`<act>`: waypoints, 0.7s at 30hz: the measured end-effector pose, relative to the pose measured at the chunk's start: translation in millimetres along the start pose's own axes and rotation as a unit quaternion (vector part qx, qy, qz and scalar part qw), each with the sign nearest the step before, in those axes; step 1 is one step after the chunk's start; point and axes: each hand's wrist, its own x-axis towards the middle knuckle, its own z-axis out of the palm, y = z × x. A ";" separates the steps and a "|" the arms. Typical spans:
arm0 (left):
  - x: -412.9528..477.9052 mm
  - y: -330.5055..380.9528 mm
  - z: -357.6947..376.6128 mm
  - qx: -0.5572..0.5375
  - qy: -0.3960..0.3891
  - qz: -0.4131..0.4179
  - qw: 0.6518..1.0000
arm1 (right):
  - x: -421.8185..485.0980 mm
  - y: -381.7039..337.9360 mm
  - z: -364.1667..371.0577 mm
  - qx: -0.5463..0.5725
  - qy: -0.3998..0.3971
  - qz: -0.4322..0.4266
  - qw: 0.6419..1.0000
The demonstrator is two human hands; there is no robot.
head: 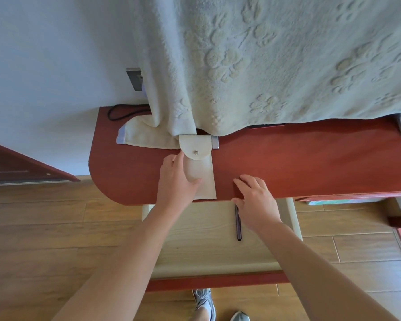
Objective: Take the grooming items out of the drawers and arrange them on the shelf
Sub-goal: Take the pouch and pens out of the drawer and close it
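A cream pouch with a snap flap lies on the red-brown shelf top, its flap end touching the hanging blanket. My left hand is closed around a pale translucent roller-like item resting on the pouch. My right hand lies flat with fingers spread at the shelf's front edge, holding nothing. Below, the drawer stands pulled open, and a dark slim pen-like item lies inside it, just under my right hand.
A cream paw-print blanket hangs over the back of the shelf. A folded towel and a black cable lie at the back left. A wall socket is above. A dark cabinet stands left; wooden floor below.
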 end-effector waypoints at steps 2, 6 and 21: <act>-5.1 1.7 1.7 0.008 -0.012 0.005 1.000 | -0.3 -0.7 -0.1 0.000 0.000 0.002 1.000; -7.5 1.7 6.2 -0.001 -0.029 0.002 1.000 | 0.0 -0.7 -0.1 0.001 -0.001 0.005 1.000; -18.1 4.4 6.0 0.010 0.005 0.007 1.000 | 1.7 0.5 -5.4 -0.017 -0.010 -0.016 1.000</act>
